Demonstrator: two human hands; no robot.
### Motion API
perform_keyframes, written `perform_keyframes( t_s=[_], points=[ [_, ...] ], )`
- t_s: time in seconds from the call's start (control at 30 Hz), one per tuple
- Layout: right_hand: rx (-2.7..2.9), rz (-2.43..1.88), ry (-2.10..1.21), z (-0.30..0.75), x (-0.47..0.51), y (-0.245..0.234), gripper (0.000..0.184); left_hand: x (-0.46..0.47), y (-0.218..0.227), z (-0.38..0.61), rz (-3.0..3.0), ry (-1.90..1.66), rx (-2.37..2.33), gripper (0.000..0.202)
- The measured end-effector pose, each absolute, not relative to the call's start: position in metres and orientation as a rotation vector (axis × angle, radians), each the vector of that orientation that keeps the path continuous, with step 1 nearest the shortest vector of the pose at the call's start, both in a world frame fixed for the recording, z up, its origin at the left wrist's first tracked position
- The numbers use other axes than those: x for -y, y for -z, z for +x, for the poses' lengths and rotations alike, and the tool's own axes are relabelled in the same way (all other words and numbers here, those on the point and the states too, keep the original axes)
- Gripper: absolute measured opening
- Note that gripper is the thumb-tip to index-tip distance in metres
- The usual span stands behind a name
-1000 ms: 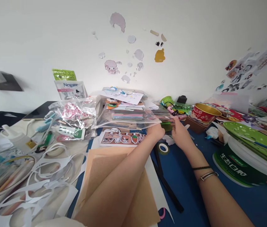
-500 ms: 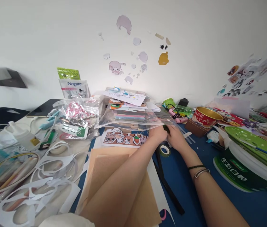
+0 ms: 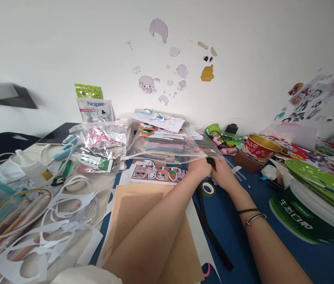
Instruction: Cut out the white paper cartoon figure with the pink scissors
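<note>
My left hand (image 3: 199, 169) and my right hand (image 3: 222, 173) meet at the middle of the table, fingers curled round a small dark green thing (image 3: 211, 162) between them; I cannot make out what it is. They touch the near edge of a clear plastic bag (image 3: 167, 146) holding coloured paper. A roll of green tape (image 3: 207, 188) lies just below the hands. A sheet of cartoon stickers (image 3: 155, 172) lies left of my left hand. My right wrist wears bracelets (image 3: 252, 216).
Tan paper sheets (image 3: 134, 221) lie under my left forearm, black strips (image 3: 211, 236) beside them. White paper offcuts (image 3: 51, 228) cover the left. A red and gold tin (image 3: 260, 146), a green plate stack (image 3: 317, 177) and a green tub (image 3: 297, 221) stand at the right.
My hands, slightly apart a second ago, have come together on the small green thing and drawn a little toward me. The camera view has shifted slightly.
</note>
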State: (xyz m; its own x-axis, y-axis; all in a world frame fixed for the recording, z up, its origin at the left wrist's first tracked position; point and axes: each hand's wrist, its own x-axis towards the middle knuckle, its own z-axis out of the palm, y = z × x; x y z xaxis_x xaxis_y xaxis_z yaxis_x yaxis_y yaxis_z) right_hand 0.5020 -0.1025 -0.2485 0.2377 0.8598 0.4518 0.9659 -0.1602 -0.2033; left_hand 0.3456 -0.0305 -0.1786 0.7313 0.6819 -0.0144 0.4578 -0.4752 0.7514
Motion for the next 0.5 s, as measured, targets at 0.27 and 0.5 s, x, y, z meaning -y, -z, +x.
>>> perform_keyframes(
  t_s=[0.27,0.5],
  points=[
    [1.669,-2.1,0.315,0.4994,0.1051,0.2469,0.052,0.0305,0.1774,0.3445,2.148,-0.414,-0.826,0.036],
    [1.707,-2.095,0.305,0.4965,0.1027,0.2438,0.057,0.0295,0.1793,0.3467,2.124,-0.423,-0.816,0.037]
  ],
)
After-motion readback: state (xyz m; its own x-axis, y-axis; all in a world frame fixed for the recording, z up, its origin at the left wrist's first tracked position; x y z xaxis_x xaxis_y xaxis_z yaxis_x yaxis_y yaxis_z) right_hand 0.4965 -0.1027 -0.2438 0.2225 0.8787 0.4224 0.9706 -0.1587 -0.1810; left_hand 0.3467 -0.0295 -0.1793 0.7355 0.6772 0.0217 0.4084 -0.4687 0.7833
